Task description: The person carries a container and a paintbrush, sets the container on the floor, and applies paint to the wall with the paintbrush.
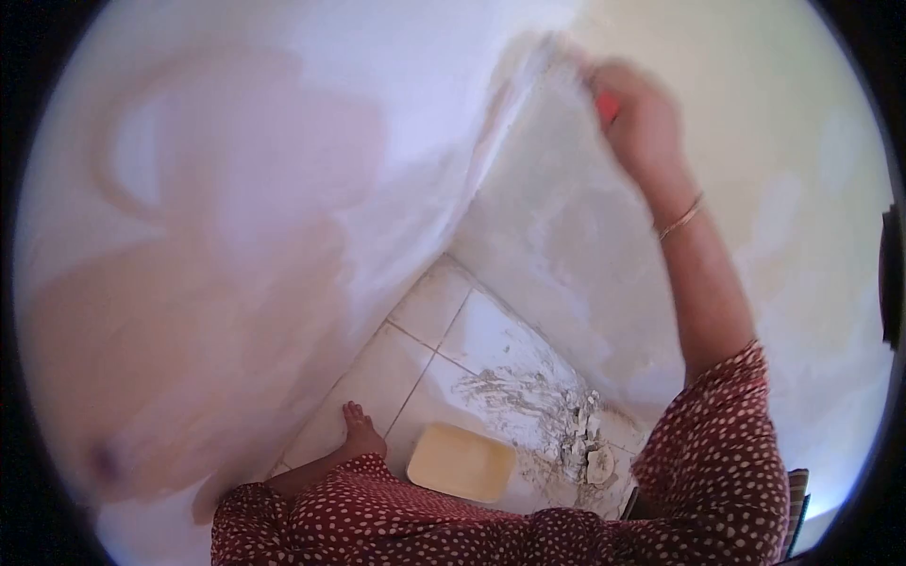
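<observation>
My right hand (646, 118) is raised at the upper right, close to the corner where two pale walls meet. Its fingers are closed around a red-handled tool (608, 107). Motion blurs the fingertips and the tool's far end, so its exact kind does not show. The tool's end lies near the patchy, grey-white wall surface (566, 189). A thin bracelet (681, 217) circles my right wrist. I see no left hand; a bare foot (361, 434) shows on the floor beside the left wall.
A cream rectangular tub (462, 462) stands on the tiled floor (401, 363) before me. Grey-white scrapings and flakes (585, 439) lie along the right wall's base. At the right edge sits a dark object (890, 274). My red dotted garment (406, 524) covers the bottom.
</observation>
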Demonstrator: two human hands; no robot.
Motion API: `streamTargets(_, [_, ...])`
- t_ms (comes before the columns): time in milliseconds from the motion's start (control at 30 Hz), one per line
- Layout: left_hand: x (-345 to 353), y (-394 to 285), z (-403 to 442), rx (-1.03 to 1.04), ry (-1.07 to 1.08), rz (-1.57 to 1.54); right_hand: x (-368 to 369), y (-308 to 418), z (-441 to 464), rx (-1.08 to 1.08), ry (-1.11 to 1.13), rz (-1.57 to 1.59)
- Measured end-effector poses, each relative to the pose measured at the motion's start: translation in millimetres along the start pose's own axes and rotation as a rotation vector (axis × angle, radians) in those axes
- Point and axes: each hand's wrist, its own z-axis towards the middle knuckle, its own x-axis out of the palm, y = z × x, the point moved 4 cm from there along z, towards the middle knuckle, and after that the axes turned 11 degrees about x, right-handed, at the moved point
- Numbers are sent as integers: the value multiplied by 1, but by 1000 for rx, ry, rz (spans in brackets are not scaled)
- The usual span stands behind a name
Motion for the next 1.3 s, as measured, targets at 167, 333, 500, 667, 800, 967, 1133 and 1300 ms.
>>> streamTargets(167, [0, -2, 5, -21, -4, 34, -18, -23, 66, 229, 15, -372])
streamTargets(333, [4, -2, 6, -25, -10, 41, 78, -1, -19, -121, 14, -255])
streamTargets(500, [6, -3, 4, -55, -27, 56, 176, 58, -183, -105, 572, 66])
streamTargets(667, [0, 1, -2, -58, -54, 22, 236, 77, -271, 260, 1086, 267])
streamTargets(800, [-5, 1, 2, -29, -6, -10, 242, 56, -256, 289, 908, 339])
streamTargets(967, [15, 6, 25, 85, -43, -148, 164, 18, -104, 281, 767, 264])
streamTargets(1133, [5, 7, 13, 105, -43, 33, 27, 17, 36, 103, 112, -96])
streamTargets(1300, [25, 0, 29, 48, -120, 143, 25, 11, 41, 78, -80, -447])
